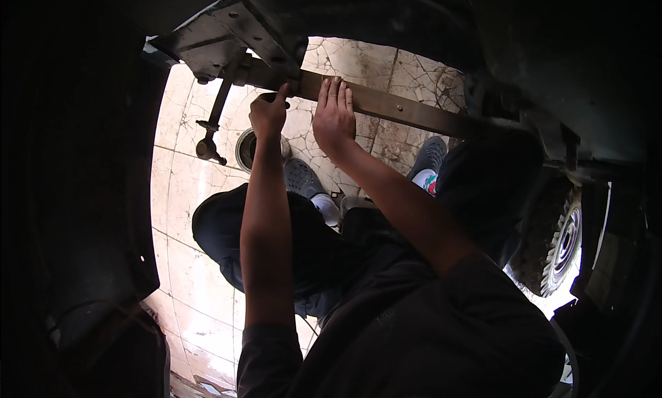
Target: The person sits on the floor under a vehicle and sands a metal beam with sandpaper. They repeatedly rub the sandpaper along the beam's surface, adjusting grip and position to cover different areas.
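A long flat metal bar point(386, 103) runs across in front of me, from a bracket plate point(217, 36) at the upper left to the dark area on the right. My left hand point(266, 116) is closed just below the bar's left part, its thumb pointing up against the bar. Something dark shows at its fingers, but I cannot make out what it is. My right hand point(334, 118) lies with straight fingers on the bar, right of the left hand. A metal arm point(219, 108) with a ball-shaped end hangs from the bracket, left of my hands.
Dark vehicle bodywork frames the view on all sides. On the cracked tile floor point(186, 191) a round container point(245, 150) stands near my left shoe point(302, 177). A toothed-tread wheel point(567, 243) shows at the right. My knees are bent below the bar.
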The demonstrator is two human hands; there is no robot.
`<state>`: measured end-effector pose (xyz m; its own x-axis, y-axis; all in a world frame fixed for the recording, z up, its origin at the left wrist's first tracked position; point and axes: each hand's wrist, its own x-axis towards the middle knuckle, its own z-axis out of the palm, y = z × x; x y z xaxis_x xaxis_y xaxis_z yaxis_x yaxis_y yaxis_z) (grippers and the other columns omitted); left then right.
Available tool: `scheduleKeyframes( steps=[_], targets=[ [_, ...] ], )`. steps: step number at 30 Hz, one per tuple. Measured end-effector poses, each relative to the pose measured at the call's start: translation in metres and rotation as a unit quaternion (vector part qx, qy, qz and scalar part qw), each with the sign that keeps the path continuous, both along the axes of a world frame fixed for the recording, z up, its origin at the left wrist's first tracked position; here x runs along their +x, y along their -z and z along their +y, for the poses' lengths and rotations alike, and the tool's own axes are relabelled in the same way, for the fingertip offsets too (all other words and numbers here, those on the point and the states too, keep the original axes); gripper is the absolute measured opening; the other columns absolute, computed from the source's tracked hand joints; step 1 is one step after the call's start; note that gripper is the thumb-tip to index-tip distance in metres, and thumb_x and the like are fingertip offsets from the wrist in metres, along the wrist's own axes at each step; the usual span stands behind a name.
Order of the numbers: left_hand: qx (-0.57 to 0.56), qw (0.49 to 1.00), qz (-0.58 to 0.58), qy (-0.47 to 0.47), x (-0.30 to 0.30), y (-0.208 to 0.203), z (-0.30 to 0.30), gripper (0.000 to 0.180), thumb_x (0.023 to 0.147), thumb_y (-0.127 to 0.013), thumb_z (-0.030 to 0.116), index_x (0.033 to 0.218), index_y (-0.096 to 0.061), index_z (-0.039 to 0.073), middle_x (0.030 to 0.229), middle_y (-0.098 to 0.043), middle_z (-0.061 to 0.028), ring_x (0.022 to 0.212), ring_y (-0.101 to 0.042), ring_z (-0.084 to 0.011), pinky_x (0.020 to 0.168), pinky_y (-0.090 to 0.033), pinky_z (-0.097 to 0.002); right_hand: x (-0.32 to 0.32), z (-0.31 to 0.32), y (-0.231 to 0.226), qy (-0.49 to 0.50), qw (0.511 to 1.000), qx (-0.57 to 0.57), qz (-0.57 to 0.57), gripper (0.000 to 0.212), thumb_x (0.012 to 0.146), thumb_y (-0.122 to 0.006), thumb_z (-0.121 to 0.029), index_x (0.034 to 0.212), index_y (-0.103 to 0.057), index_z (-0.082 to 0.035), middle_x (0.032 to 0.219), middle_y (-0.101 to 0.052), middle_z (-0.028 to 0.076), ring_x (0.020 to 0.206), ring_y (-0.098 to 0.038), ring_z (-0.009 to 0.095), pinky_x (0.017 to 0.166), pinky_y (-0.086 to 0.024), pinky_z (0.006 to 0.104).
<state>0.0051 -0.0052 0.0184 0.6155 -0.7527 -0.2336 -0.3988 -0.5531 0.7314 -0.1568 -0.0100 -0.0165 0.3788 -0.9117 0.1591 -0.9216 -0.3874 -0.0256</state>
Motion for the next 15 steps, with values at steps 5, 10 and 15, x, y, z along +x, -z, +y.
scheduleKeyframes(
  steps=[5, 10, 15],
  targets=[
    [-0.006, 1.0, -0.001, 0.0, 0.011, 0.007, 0.005, 0.057, 0.092, -0.076, 0.06, 0.093, -0.085, 0.004, 0.085, -0.082, -0.0074, 0.091, -0.079, -0.0275, 0.093, -0.057, -0.0403, -0.028, -0.023, 0.004, -0.093, 0.985, -0.024, -0.141, 0.046, 0.105, -0.049, -0.019, 0.145, -0.061, 0.002, 0.142, -0.066, 0.025, 0.133, -0.065, 0.037, 0.12, -0.044, 0.0469],
    [-0.002, 1.0, 0.023, -0.01, 0.015, 0.01, 0.009, 0.056, 0.091, -0.076, 0.06, 0.092, -0.085, 0.004, 0.086, -0.082, -0.0078, 0.091, -0.079, -0.0277, 0.093, -0.057, -0.0404, -0.031, -0.039, -0.047, -0.127, 0.973, 0.082, -0.172, 0.037, 0.108, -0.049, -0.019, 0.134, -0.071, -0.005, 0.137, -0.071, 0.018, 0.124, -0.071, 0.03, 0.103, -0.055, 0.0426],
    [-0.003, 0.999, 0.039, -0.005, 0.008, 0.014, -0.004, 0.054, 0.092, -0.076, 0.058, 0.093, -0.085, 0.005, 0.086, -0.082, -0.0079, 0.092, -0.079, -0.0271, 0.092, -0.057, -0.0405, -0.012, -0.032, -0.013, -0.146, 0.966, -0.071, -0.199, 0.036, 0.102, -0.051, -0.012, 0.131, -0.07, -0.002, 0.133, -0.073, 0.018, 0.119, -0.071, 0.032, 0.094, -0.056, 0.0441]
  ],
)
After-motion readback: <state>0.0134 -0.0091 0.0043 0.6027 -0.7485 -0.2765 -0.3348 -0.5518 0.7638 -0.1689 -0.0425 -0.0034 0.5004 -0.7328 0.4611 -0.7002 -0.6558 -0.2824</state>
